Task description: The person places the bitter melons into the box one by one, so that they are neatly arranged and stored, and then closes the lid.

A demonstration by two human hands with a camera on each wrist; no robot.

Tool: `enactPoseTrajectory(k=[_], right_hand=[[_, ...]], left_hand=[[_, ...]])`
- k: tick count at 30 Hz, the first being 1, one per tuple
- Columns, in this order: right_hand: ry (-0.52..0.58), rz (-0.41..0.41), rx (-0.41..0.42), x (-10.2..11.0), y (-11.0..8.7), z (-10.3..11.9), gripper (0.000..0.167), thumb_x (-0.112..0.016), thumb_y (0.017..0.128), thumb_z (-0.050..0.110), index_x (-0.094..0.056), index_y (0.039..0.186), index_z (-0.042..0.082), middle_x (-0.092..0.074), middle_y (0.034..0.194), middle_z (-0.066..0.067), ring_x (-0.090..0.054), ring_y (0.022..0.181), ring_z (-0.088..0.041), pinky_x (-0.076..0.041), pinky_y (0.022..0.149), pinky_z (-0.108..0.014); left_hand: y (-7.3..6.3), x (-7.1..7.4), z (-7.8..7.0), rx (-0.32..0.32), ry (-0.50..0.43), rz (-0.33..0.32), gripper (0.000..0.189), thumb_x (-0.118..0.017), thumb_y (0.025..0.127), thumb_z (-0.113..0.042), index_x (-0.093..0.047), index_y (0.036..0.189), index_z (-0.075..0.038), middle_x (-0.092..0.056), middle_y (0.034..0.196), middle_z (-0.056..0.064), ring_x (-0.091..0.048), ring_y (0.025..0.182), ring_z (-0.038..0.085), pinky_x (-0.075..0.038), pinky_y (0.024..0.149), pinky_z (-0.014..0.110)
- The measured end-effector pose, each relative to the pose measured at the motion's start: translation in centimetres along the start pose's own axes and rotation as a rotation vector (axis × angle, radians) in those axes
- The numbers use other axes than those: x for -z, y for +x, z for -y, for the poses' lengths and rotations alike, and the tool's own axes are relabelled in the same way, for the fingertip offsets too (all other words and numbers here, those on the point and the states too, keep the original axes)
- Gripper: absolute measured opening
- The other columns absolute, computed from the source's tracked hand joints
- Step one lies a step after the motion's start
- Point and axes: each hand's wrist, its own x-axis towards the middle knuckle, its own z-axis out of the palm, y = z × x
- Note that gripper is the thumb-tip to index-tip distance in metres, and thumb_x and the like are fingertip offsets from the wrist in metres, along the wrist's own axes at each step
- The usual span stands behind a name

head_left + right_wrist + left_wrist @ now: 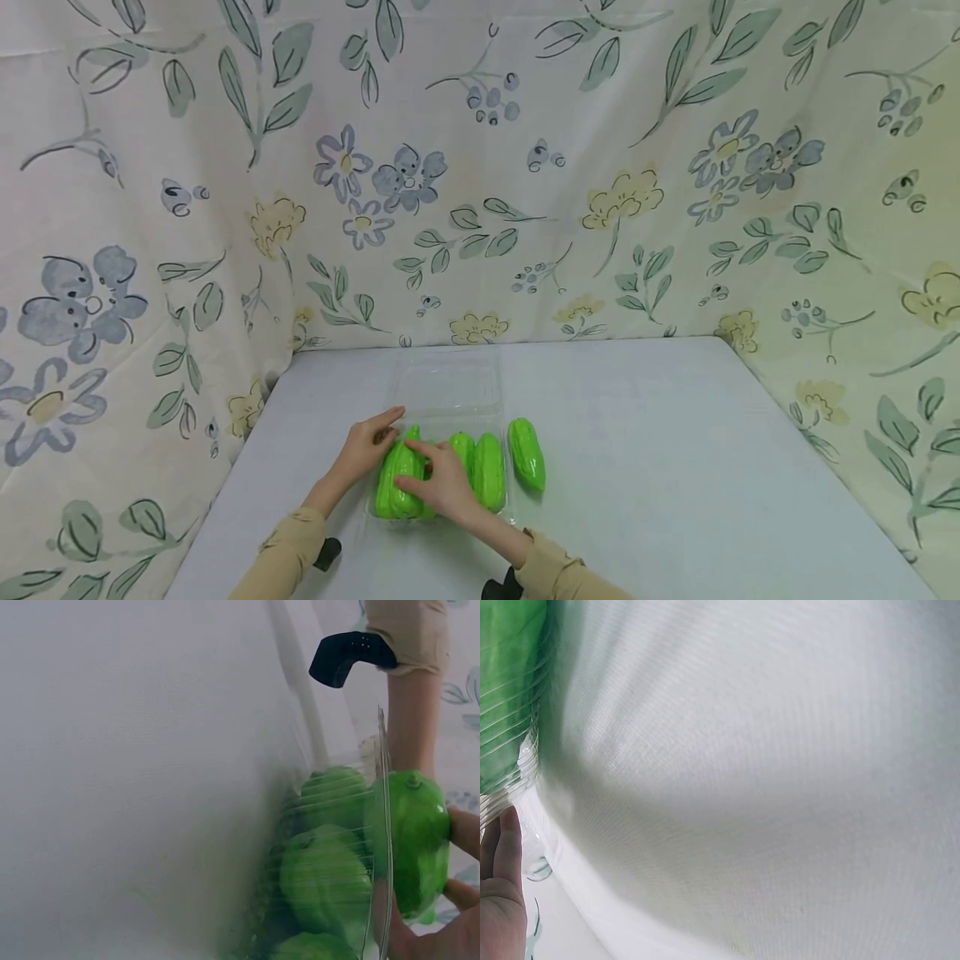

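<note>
A clear plastic clamshell box (507, 500) stands on the table with its lid (448, 385) folded back. Several glossy green, elongated, lumpy vegetables lie in it, one (489, 472) along the right side. At the left end, my right hand (447, 485) holds a green vegetable (421, 844) between thumb and fingers, on top of the others and above the box rim. My left hand (366, 443) is at the box's left side; in the left wrist view its fingers (508, 844) reach straight to the ribbed wall.
Another green vegetable (527, 454) lies on the white table (660, 467) just right of the box. Floral cloth (480, 167) hangs behind the table and along its sides. Black wrist-worn pieces (327, 553) show by both sleeves.
</note>
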Motion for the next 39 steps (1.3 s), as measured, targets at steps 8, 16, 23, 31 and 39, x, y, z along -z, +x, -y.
enactPoseTrajectory(k=[8, 16, 23, 31, 39], right_hand=[[-0.016, -0.005, 0.022, -0.2, -0.1, -0.3, 0.056, -0.072, 0.084, 0.032, -0.057, 0.132, 0.008, -0.059, 0.102, -0.011, -0.054, 0.08, -0.019, -0.041, 0.065, -0.017], [-0.003, -0.006, 0.027, -0.2, -0.1, -0.5, 0.058, -0.069, 0.085, 0.036, -0.054, 0.134, 0.008, -0.058, 0.098, -0.009, -0.052, 0.08, -0.017, -0.04, 0.064, -0.017], [0.021, -0.012, 0.033, -0.2, -0.4, -0.4, 0.058, -0.07, 0.085, 0.035, -0.054, 0.134, 0.008, -0.058, 0.099, -0.01, -0.051, 0.081, -0.017, -0.04, 0.066, -0.018], [0.045, -0.036, 0.012, 0.4, -0.7, -0.1, 0.055, -0.07, 0.085, 0.034, -0.056, 0.132, 0.01, -0.057, 0.119, -0.019, -0.059, 0.092, -0.026, -0.047, 0.068, -0.021], [0.095, -0.024, 0.045, 1.7, -0.9, 0.4, 0.055, -0.069, 0.086, 0.029, -0.053, 0.135, 0.007, -0.057, 0.124, -0.02, -0.061, 0.095, -0.033, -0.051, 0.071, -0.027]], left_hand=[[-0.1, 0.0, -0.2, 0.008, 0.014, -0.006, 0.04, -0.063, 0.087, 0.002, -0.06, 0.127, -0.002, -0.062, 0.127, 0.015, -0.062, 0.077, 0.01, -0.048, 0.064, 0.02], [-0.1, 0.0, -0.3, 0.001, 0.0, -0.004, 0.039, -0.062, 0.087, 0.002, -0.06, 0.126, -0.001, -0.061, 0.127, 0.017, -0.049, 0.066, 0.0, -0.044, 0.058, 0.019], [-0.2, 0.0, -0.2, 0.008, 0.0, -0.007, 0.04, -0.062, 0.087, 0.002, -0.06, 0.127, -0.002, -0.061, 0.128, 0.016, -0.056, 0.072, 0.004, -0.047, 0.063, 0.02], [-0.2, 0.0, 0.0, -0.016, -0.003, -0.003, 0.04, -0.062, 0.087, 0.003, -0.059, 0.127, 0.0, -0.061, 0.126, 0.018, -0.047, 0.063, -0.002, -0.043, 0.057, 0.02], [-0.1, 0.1, -0.2, -0.019, -0.001, -0.002, 0.039, -0.062, 0.087, 0.003, -0.059, 0.126, 0.001, -0.062, 0.126, 0.019, -0.039, 0.058, -0.002, -0.041, 0.054, 0.019]])
